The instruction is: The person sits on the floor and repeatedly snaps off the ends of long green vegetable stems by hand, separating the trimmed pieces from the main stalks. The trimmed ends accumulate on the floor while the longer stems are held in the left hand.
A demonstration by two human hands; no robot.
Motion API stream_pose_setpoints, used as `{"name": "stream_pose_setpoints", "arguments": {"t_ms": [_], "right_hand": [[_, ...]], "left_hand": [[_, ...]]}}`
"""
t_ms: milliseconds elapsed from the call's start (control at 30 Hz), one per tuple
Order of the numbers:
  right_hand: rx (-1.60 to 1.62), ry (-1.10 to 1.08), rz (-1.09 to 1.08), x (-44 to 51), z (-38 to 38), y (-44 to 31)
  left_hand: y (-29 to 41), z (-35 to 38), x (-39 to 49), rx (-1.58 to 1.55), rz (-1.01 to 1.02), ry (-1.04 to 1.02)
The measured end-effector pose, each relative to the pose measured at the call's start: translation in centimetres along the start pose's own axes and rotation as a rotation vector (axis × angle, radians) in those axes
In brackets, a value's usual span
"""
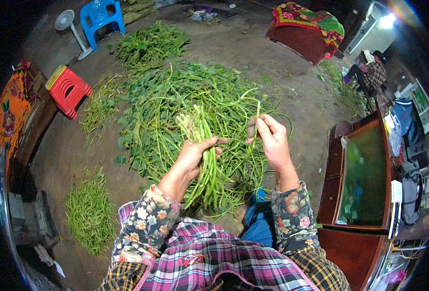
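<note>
A bundle of long green stems (208,171) is gripped in my left hand (194,154), its pale cut ends pointing up and away from me. To its right, my right hand (272,136) pinches a green stem (258,109) between thumb and fingers; part of it hangs below the hand. Under and beyond both hands a broad heap of leafy green vines (174,91) covers the floor. Which stems in the heap join the one in my right hand I cannot tell.
Smaller piles of stems (91,214) and greens (152,42) lie around. A red plastic stool (69,92), a blue plastic chair (101,18) and a fan (74,32) stand left. A glass-fronted wooden cabinet (365,176) is at right, beyond it a seated person (374,74).
</note>
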State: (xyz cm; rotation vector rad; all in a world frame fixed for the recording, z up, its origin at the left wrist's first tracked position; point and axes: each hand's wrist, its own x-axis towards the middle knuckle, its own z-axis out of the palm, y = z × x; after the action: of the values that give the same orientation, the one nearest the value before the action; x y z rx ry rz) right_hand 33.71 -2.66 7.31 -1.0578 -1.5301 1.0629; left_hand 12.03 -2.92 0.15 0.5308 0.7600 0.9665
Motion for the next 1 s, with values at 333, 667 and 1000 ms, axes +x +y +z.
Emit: {"name": "stream_pose_setpoints", "arguments": {"t_ms": [333, 667, 1000], "right_hand": [[-0.374, -0.397, -0.074, -2.5, 2.7, -0.1], [-0.393, -0.391, -0.058, -2.7, 3.0, 0.2], [-0.441, -0.425, -0.088, -3.1, 2.5, 1.3]], "left_hand": [[2.3, -0.1, -0.4, -0.242, 0.342, -0.197], [2.7, -1.3, -1.1, -0.24, 0.369, -0.253], [1.7, -1.7, -0.2, -0.306, 0.371, -0.222]]}}
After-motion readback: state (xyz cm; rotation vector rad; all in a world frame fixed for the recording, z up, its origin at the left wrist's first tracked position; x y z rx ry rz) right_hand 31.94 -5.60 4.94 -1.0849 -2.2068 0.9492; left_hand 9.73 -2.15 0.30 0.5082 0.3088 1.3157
